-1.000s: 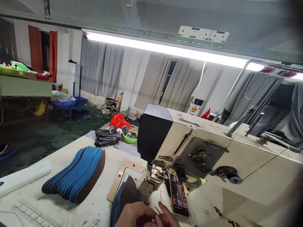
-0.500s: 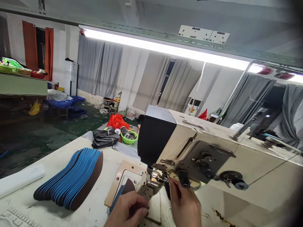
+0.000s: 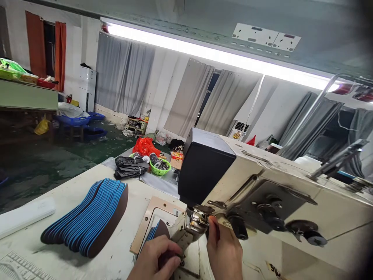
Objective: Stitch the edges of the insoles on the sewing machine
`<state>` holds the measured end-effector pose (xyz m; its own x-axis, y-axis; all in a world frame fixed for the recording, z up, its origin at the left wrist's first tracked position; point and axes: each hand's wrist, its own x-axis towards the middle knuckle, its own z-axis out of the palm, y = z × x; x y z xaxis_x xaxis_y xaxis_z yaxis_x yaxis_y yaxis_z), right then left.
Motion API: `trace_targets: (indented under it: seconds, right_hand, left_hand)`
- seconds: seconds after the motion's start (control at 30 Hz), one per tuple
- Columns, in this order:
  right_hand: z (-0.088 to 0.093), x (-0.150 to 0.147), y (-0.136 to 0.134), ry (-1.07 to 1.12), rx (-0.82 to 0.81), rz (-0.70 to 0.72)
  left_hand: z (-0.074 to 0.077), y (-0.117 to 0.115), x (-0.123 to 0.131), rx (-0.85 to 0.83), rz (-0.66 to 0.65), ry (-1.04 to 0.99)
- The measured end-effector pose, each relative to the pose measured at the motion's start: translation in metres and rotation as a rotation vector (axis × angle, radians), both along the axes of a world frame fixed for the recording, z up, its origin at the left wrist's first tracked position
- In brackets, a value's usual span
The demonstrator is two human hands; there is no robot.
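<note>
A sewing machine (image 3: pixel 256 167) with a black end cover stands at the right. My right hand (image 3: pixel 224 249) is raised beside its metal needle and presser parts (image 3: pixel 196 219), thumb and finger pinched; what lies between them is too small to make out. Lower and to the left, my left hand (image 3: pixel 155 256) is closed with its fingertips together near the machine's base. Something dark shows inside its curled fingers, but I cannot tell what. Just behind it lie several dark pieces with blue edges (image 3: pixel 159 230), partly hidden by the hand, by a tan frame plate (image 3: pixel 141 233).
A fanned stack of brown, blue-edged pieces (image 3: pixel 87 217) lies on the white table. Nearby are a white bar-shaped object (image 3: pixel 27 217), a clear ruler (image 3: pixel 25 266), tied black strips (image 3: pixel 131 167), a green basket (image 3: pixel 160 166) and a red bag (image 3: pixel 145 146).
My view has shifted, so the machine head sits further right and appears larger. My right hand's fingertips stay by the needle parts. The left hand keeps its closed pose.
</note>
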<state>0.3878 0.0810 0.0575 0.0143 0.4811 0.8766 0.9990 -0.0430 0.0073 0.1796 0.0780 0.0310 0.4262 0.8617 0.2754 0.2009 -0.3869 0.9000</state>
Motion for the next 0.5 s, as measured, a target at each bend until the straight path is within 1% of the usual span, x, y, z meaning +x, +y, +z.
trace_targets:
  seconds: [0.17,0.33,0.43,0.5]
  right_hand:
    - [0.010,-0.008,0.000,-0.067,0.051,-0.073]
    - [0.019,-0.021,-0.001,-0.056,0.008,-0.131]
    - [0.021,-0.029,-0.003,-0.045,0.017,-0.134]
    - [0.019,-0.027,-0.004,-0.029,0.031,-0.130]
  left_hand:
    - [-0.002,0.000,-0.001,-0.003,0.021,0.009]
    - [0.000,0.000,-0.002,0.009,0.034,0.022]
    - [-0.002,0.002,-0.001,0.006,0.018,0.039]
    - [-0.005,0.003,-0.002,0.010,-0.002,0.050]
